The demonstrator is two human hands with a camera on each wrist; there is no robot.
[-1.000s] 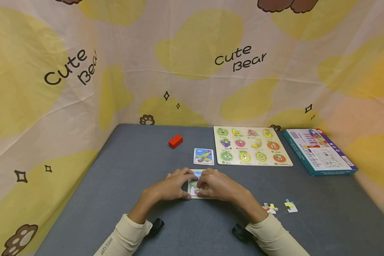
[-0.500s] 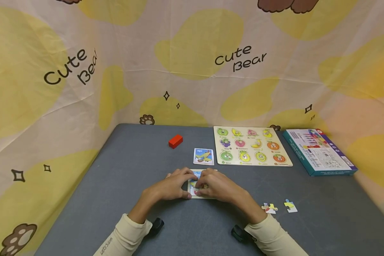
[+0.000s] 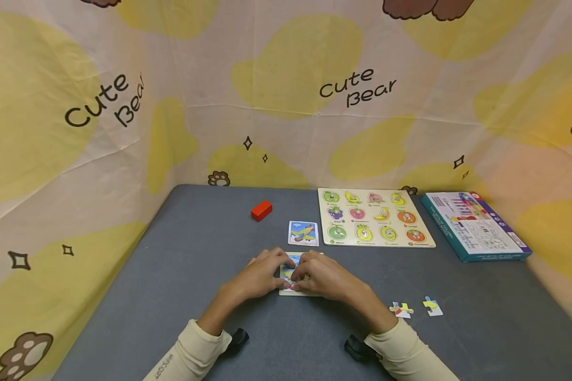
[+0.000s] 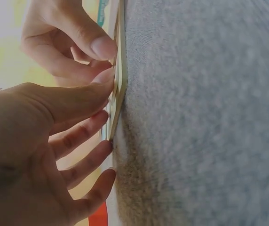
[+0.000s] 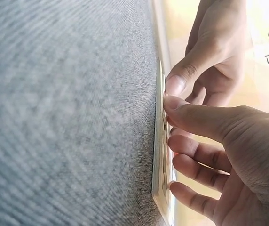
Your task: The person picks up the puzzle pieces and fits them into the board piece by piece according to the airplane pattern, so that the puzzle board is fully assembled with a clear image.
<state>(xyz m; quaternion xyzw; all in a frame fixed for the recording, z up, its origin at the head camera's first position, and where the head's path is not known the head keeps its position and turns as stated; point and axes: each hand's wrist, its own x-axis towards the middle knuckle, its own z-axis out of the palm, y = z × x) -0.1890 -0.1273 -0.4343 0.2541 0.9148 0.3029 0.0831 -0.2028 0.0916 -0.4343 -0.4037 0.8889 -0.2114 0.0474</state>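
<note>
A small jigsaw board (image 3: 284, 292) with blue sky pieces lies flat on the grey table, partly covered by both hands. My left hand (image 3: 259, 276) is at its left side, index finger on the upper part and thumb pressing near the front edge. My right hand (image 3: 326, 275) lies over the right half, thumb and bent index finger touching the pieces. In the right wrist view, the two thumbtips nearly meet on the board (image 5: 159, 155), and no piece shows lifted. The left hand's other fingers spread along the board's side (image 4: 117, 106) in the left wrist view.
Beyond the board lies an airplane picture card (image 3: 303, 233). A red block (image 3: 261, 210), a fruit puzzle board (image 3: 376, 218) and a teal-edged box (image 3: 476, 227) sit farther back. Two loose jigsaw pieces, one left (image 3: 401, 310) and one right (image 3: 432, 306), lie near the right forearm.
My left thumb has moved from the board's front left corner inward, close beside the right thumb; the left forearm shifted slightly right. The right hand has barely moved.
</note>
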